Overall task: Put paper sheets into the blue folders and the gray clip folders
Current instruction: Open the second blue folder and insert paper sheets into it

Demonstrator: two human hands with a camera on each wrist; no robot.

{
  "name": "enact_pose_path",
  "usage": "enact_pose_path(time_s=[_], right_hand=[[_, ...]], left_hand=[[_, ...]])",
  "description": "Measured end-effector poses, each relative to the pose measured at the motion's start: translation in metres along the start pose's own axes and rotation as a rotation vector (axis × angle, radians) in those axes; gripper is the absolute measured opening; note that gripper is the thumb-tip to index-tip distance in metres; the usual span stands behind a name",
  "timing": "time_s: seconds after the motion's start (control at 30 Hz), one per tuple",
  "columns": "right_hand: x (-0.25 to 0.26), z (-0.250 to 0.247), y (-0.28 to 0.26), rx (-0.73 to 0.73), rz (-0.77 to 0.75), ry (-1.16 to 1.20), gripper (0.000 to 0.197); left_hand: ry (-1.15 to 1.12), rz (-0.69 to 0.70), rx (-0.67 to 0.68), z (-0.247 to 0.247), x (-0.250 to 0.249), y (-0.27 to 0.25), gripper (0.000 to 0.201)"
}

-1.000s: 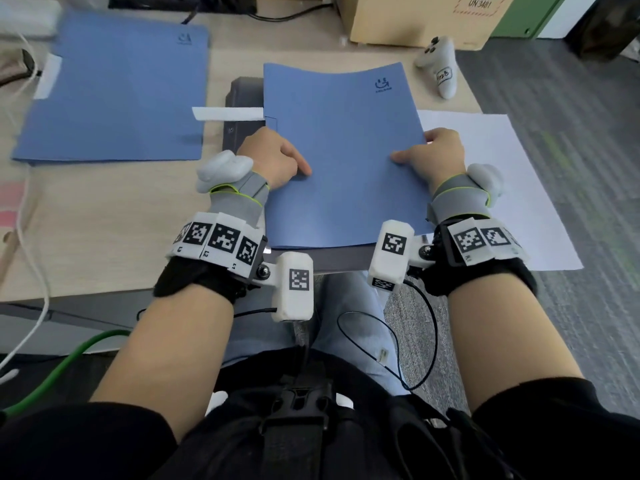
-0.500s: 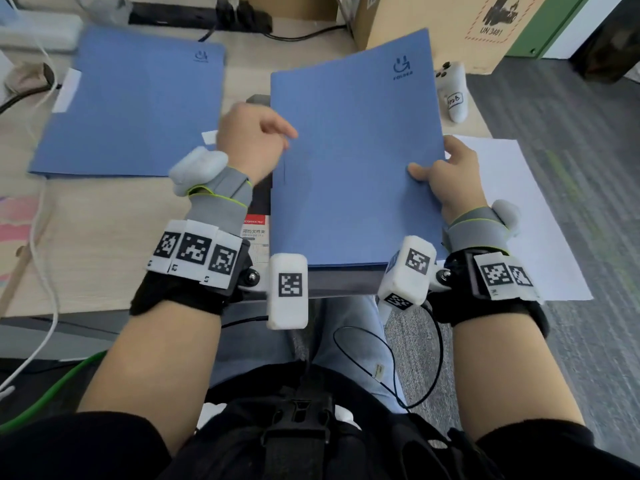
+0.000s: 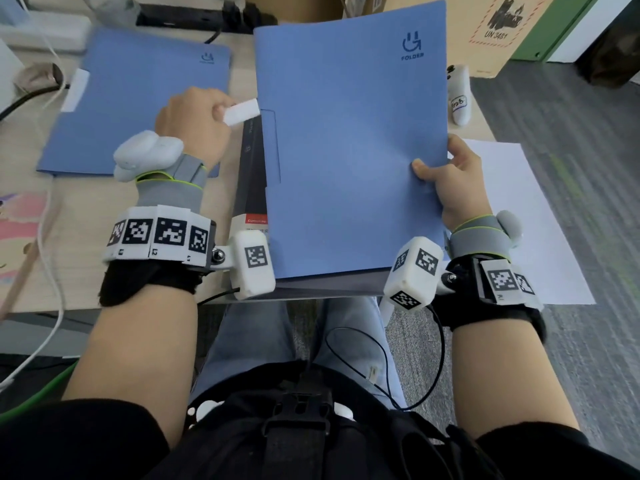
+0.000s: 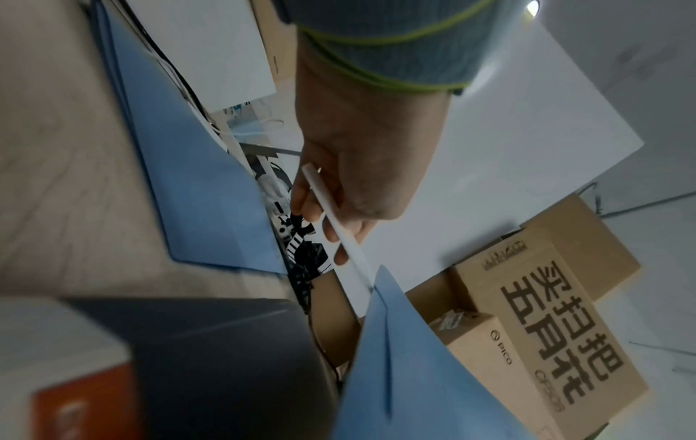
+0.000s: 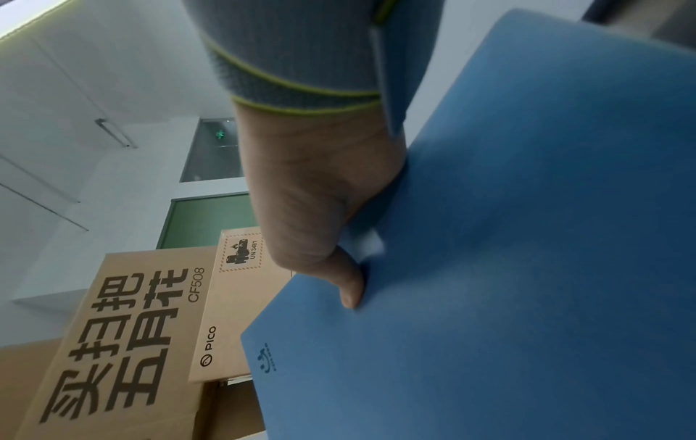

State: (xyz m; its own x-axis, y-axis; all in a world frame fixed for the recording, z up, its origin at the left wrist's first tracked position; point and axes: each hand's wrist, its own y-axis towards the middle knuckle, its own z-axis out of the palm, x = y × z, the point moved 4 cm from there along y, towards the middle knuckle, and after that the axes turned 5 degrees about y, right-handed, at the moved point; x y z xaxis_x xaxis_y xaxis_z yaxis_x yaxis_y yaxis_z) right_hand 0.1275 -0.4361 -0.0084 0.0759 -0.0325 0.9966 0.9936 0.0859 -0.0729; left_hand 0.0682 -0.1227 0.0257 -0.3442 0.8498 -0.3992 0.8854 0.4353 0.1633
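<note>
A blue folder [image 3: 346, 150] is lifted off the desk and tilted, its near edge low. My right hand [image 3: 436, 164] grips its right edge with the thumb on the cover; the right wrist view shows the same hold on the folder [image 5: 527, 238]. A white strip [image 3: 240, 111] sticks out at the folder's left edge, and my left hand [image 3: 218, 110] pinches it; the left wrist view shows the strip [image 4: 339, 229] between thumb and fingers. A second blue folder [image 3: 138, 105] lies flat at the left. A gray clip folder [image 3: 251, 168] lies under the lifted one. A white paper sheet [image 3: 519, 220] lies at the right.
A white controller [image 3: 459, 98] stands beyond the paper near the desk's right edge. Cardboard boxes [image 3: 491, 29] stand at the back right, and a black power strip [image 3: 194, 15] with cables lies at the back. White cables [image 3: 48, 237] run along the left.
The blue folder has come up off the desk and tilted. My left hand left its cover and took the white strip. My right hand shifted to grip the right edge.
</note>
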Motion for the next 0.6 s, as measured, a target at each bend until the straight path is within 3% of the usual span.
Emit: enact_pose_path(time_s=[0.17,0.27,0.4,0.6], right_hand=[[0.002,-0.005,-0.001,0.006,-0.058,0.007,0.038],[0.0,-0.005,-0.001,-0.001,-0.068,0.03,0.037],[-0.002,-0.001,-0.002,-0.004,-0.065,0.063,0.037],[-0.005,0.006,-0.005,0.01,-0.049,0.112,0.037]], left_hand=[[-0.231,-0.033,-0.01,-0.008,0.0,-0.004,0.033],[-0.482,-0.148,-0.004,0.002,-0.001,-0.005,0.035],[-0.726,-0.311,0.106,0.017,-0.011,-0.011,0.037],[-0.776,-0.357,0.207,0.027,-0.025,-0.018,0.028]])
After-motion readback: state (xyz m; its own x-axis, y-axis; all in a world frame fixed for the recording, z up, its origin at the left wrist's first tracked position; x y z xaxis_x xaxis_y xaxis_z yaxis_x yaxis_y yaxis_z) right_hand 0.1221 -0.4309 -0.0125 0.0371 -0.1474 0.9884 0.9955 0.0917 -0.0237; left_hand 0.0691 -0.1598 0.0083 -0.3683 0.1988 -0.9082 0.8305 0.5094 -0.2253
